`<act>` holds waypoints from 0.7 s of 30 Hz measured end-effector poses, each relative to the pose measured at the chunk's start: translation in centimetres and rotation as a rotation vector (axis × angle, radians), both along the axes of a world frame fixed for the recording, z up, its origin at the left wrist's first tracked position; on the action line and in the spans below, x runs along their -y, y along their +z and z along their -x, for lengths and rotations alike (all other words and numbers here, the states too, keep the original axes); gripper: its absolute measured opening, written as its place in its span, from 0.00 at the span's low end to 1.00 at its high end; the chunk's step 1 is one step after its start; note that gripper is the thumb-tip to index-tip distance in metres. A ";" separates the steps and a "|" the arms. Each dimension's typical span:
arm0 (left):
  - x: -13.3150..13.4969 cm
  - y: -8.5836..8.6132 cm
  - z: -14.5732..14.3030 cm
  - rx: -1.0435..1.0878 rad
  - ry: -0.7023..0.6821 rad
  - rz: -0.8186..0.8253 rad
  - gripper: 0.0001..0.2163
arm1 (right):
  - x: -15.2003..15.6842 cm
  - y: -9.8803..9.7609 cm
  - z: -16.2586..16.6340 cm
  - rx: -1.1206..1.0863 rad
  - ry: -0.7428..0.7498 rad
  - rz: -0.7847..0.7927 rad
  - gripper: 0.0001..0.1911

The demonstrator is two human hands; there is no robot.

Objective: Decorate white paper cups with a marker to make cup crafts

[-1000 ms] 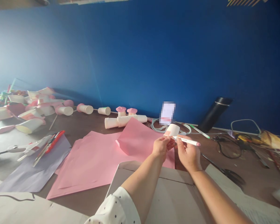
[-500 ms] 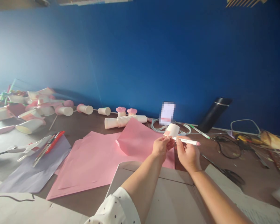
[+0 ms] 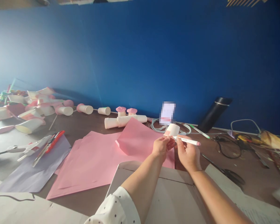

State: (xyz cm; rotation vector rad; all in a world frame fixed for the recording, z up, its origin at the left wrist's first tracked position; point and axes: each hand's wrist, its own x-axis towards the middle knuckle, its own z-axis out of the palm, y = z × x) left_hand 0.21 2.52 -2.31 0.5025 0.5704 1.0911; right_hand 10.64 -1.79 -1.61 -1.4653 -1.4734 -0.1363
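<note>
My left hand (image 3: 161, 147) pinches a small white paper cup (image 3: 172, 129) with a pink patch on its side, held just above the brown table (image 3: 88, 124). My right hand (image 3: 188, 154) grips a white marker with a pink cap (image 3: 188, 141), its tip touching the cup's side. Both hands sit close together over the far edge of the pink paper sheets (image 3: 100, 158). A white card sheet (image 3: 175, 199) lies under my forearms.
A stack of white paper cups (image 3: 124, 120) lies on its side behind the pink paper, with two pink-topped cups (image 3: 126, 111) beyond. More cups pile at far left (image 3: 32, 109). Scissors and tools (image 3: 46, 146) rest on grey paper. A black flask (image 3: 213, 113), cables (image 3: 226, 146) and scissors (image 3: 231, 175) lie right.
</note>
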 end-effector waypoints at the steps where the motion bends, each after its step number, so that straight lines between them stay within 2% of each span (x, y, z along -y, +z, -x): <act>1: 0.0 0.0 0.0 0.003 -0.002 0.003 0.10 | 0.0 0.0 0.0 0.006 -0.005 -0.002 0.16; 8: 0.0 0.1 0.0 0.008 0.001 0.009 0.12 | -0.1 -0.2 -0.2 0.007 -0.002 -0.004 0.16; 21: 0.2 0.5 0.2 -0.005 -0.004 0.027 0.07 | -0.1 -0.1 -0.2 0.006 -0.003 -0.008 0.17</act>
